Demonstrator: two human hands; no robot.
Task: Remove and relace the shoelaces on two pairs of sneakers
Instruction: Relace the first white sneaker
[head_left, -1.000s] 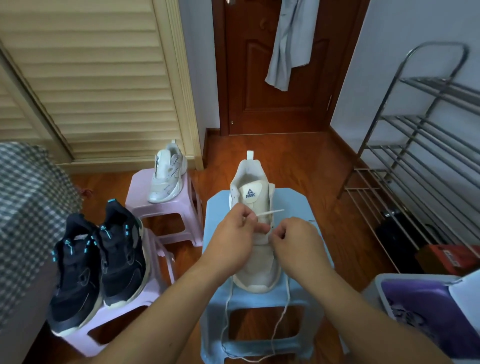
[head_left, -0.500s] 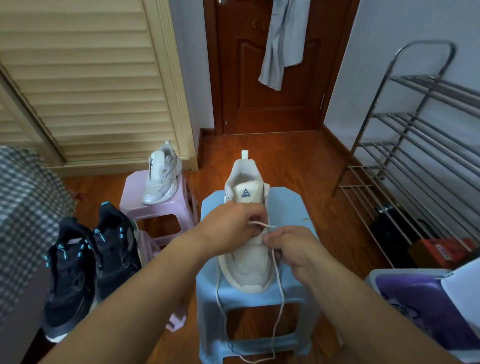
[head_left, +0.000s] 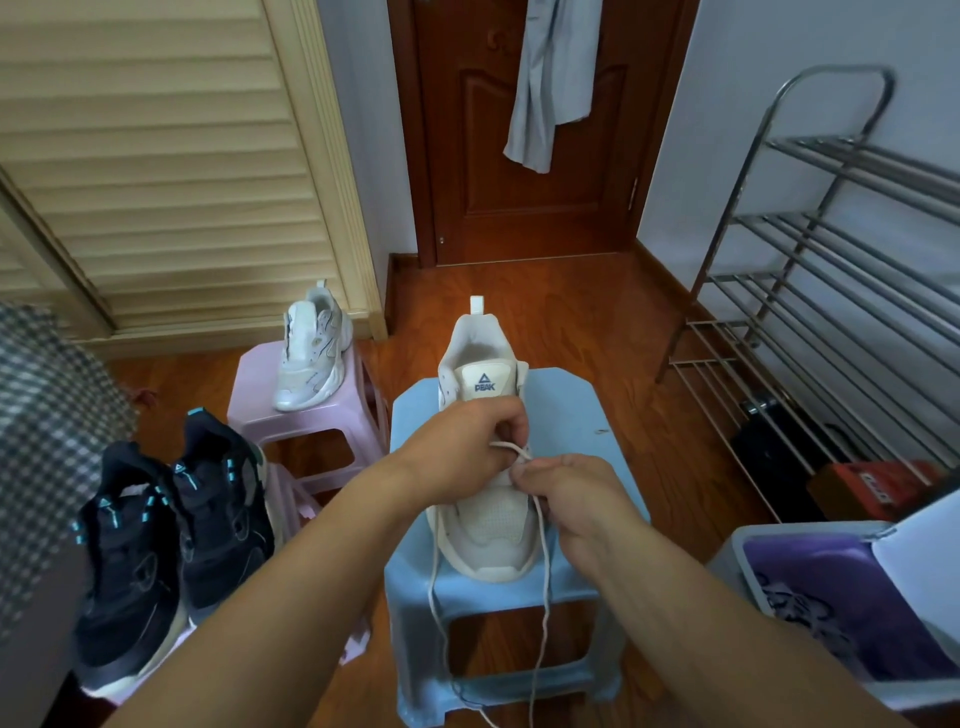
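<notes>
- A checked cloth (head_left: 47, 441) fills the near left edge, beside a louvred door (head_left: 156, 156) on the far left wall.
- Two black sneakers (head_left: 171, 540) with teal trim sit side by side on a pink stool, toes toward the camera, at near left.
- A second white sneaker (head_left: 310, 358) stands alone on a farther pink stool (head_left: 249, 384), just in front of the louvred door.
- The left hand (head_left: 457, 452) curls over the throat of the white sneaker (head_left: 485, 540), fingers bent around the lace (head_left: 506, 448) just below the tongue.
- That sneaker rests at centre on a blue stool (head_left: 571, 415), heel away from the camera, its tongue showing a PEAK logo.
- The right hand (head_left: 571, 499) sits just right of the left, thumb and fingers pinching the same lace over the eyelets; the two hands are close together, nearly touching.
- Two loose lace ends hang from the sneaker down past the near edge of the blue stool, one on each side of the toe.
- A brown door (head_left: 519, 156) stands behind at centre, with a grey garment (head_left: 550, 78) hanging on it.
- A metal rack (head_left: 831, 249) lines the right wall, with a dark item and a red box (head_left: 872, 488) on the floor beneath it.
- A grey bin (head_left: 737, 551) holding purple material occupies the near right corner.
</notes>
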